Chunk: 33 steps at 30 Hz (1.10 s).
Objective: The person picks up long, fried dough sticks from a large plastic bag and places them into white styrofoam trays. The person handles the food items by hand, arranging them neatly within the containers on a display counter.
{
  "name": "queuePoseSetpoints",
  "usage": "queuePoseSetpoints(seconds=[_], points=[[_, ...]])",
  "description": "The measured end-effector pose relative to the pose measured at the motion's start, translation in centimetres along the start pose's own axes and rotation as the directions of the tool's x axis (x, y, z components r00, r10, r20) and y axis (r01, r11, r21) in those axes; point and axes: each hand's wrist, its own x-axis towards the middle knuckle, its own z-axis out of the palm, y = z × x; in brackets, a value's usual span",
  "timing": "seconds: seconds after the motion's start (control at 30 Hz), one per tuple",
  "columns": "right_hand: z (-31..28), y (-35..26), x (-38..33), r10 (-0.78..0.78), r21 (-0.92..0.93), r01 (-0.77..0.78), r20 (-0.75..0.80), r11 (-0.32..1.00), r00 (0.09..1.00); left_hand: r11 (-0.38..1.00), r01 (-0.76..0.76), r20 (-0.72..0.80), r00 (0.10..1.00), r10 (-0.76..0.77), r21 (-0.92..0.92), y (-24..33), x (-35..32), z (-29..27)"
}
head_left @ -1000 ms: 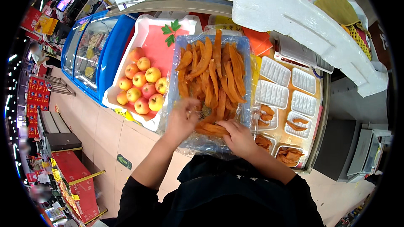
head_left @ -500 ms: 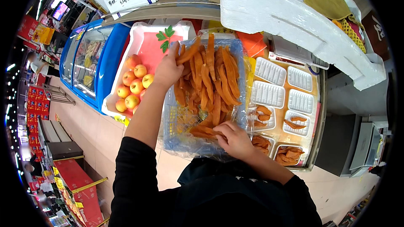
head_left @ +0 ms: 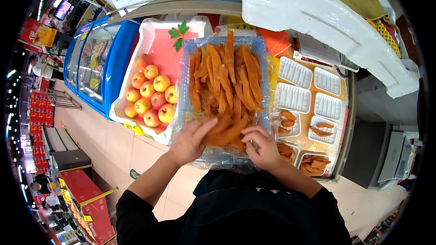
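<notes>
I note both hands at the near end of the blue crate point(head_left: 184, 81). My left hand point(head_left: 188, 139) lies half-spread on the orange strips point(head_left: 227, 129); my right hand point(head_left: 262, 147) pinches them. Their long axes run away from me.

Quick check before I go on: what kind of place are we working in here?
Most likely a food shop or market stall: a display tray of apples, a glass-topped chest freezer, and both hands sorting orange dried-fruit strips beside small white trays.
</notes>
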Motion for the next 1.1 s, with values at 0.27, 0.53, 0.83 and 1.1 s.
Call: queuePoseSetpoints(seconds=[0.27, 0.53, 0.83, 1.1], points=[[0.0, -0.1, -0.3, 0.04, -0.094, -0.041, -0.01, 0.995, 0.999, 0.952, 0.162, 0.136, 0.982, -0.13, -0.26, 0.4, 3.2, -2.7], [0.5, -0.2, -0.1, -0.008, -0.228, 0.025, 0.075, 0.973, 0.997, 0.707, 0.696, -0.193, 0.716, -0.671, 0.125, 1.6, 16.7, 0.6], [0.8, 0.1, -0.3, -0.022, -0.243, 0.04, 0.075, 0.969, 0.997, 0.699, 0.715, -0.18, 0.69, -0.701, 0.013, 0.0, 17.6, 1.8], [0.5, -0.2, -0.3, -0.019, -0.175, 0.026, 0.044, 0.984, 0.999, 0.822, 0.503, -0.435, 0.699, -0.568, -0.265, -2.9, 15.7, 2.8]])
